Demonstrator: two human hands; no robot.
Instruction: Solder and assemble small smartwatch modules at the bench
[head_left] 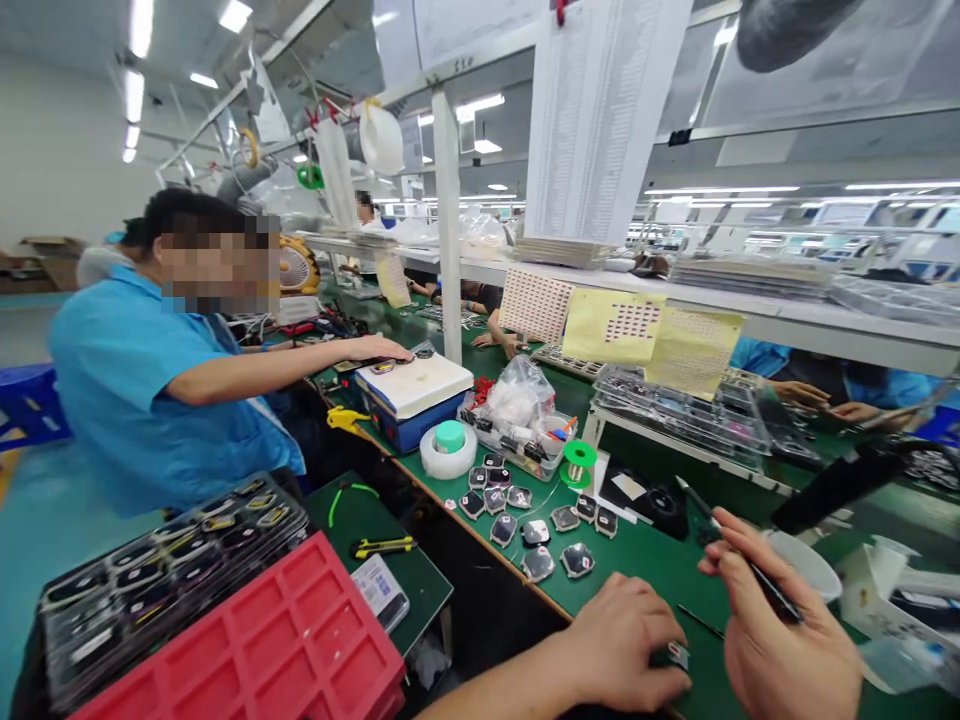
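Dark-faced square modules (577,561): loose on the green bench (637,548), beyond my hands at left; I cannot tell which are finished
Small dark piece with a pale tab (678,655): at the near right, apparently unfinished
Left hand (626,640): low, fingers curled, pinching that piece against the thumb
Right hand (787,645): raised, fingers pinching a slim black pen-shaped tool (778,596), tip far left

From the head, we look forward and down, near our bare left hand (622,640) and right hand (791,660), across a flat green workbench (660,560).
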